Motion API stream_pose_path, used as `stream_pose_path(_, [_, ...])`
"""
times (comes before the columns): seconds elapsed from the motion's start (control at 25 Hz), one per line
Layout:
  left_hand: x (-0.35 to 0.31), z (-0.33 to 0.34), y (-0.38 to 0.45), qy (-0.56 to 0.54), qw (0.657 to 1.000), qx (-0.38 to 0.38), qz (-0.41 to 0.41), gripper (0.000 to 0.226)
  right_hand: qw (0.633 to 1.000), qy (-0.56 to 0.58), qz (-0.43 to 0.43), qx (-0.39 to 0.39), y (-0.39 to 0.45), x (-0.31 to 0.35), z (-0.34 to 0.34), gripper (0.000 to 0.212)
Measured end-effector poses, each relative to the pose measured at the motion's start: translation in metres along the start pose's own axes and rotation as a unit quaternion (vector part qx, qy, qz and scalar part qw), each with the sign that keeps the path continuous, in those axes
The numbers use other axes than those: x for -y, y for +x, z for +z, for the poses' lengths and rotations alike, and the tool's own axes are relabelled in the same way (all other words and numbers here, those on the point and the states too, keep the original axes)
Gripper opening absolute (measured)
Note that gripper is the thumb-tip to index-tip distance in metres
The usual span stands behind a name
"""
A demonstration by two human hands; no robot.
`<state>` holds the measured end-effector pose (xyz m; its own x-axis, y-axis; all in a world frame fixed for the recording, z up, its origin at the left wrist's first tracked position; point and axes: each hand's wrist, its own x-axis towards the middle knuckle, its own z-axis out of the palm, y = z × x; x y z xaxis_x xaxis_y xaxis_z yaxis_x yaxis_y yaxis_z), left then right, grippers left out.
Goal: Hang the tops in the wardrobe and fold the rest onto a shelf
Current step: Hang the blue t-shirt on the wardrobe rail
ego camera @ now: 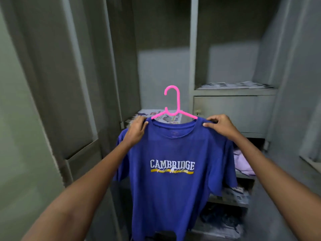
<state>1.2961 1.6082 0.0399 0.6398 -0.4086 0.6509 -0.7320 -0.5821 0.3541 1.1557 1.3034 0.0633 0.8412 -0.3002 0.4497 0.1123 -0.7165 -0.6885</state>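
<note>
Both forearms enter from the lower corners, at 7 and 5 o'clock, and converge toward frame centre. The left hand (137, 130) grips the left shoulder of the blue T-shirt (171, 185); its fingers are curled together over the fabric, thumb toward the collar. The right hand (221, 125) grips the right shoulder; its fingers are curled and pressed together, with the thumb pinching the cloth beside the neckline.

The T-shirt hangs upright at centre, front facing the camera, with white "CAMBRIDGE" lettering above a yellow stripe. It is mounted on a pink hanger (173, 106), whose arms run into the neck opening and whose hook rises free at 12 o'clock of the collar, touching nothing.

Behind the shirt stands an open grey metal wardrobe (191, 49). Its left door (52, 84) is at 9 o'clock. The tall left compartment has printed paper (156, 114) on its floor, directly behind the hanger. At 2 o'clock is a paper-lined shelf (234, 92) above a closed locker panel (231, 112). At 3 to 4 o'clock, a lower shelf carries a lilac garment (243, 162); what lies on the shelves below it is too blurred to identify.
</note>
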Motion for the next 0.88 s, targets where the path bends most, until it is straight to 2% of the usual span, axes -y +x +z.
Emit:
stream_pose_path(0.12, [-0.027,0.022,0.037,-0.028,0.999,-0.003,0.031,0.022,0.998,-0.065,0.002,-0.026,-0.007,-0.012,-0.056,0.015])
stream_pose_path(0.2, [-0.049,0.034,0.058,-0.049,0.997,0.002,0.053,0.023,0.992,-0.102,-0.002,-0.075,-0.016,-0.016,-0.083,0.012])
stream_pose_path(0.32, [-0.087,0.054,0.089,-0.091,0.994,0.015,0.060,0.024,0.973,-0.156,0.007,-0.171,-0.029,-0.012,-0.112,0.021])
stream_pose_path(0.48, [-0.138,0.072,0.133,-0.120,0.989,0.045,0.079,0.038,0.927,-0.262,0.048,-0.265,-0.035,0.012,-0.157,0.027])
stream_pose_path(0.64, [-0.171,0.088,0.172,-0.086,0.986,0.074,0.118,0.050,0.866,-0.357,0.066,-0.344,-0.008,0.042,-0.198,0.035])
stream_pose_path(0.88, [-0.202,0.110,0.240,-0.002,0.988,0.027,0.155,0.055,0.806,-0.398,0.072,-0.432,0.079,0.099,-0.254,0.035])
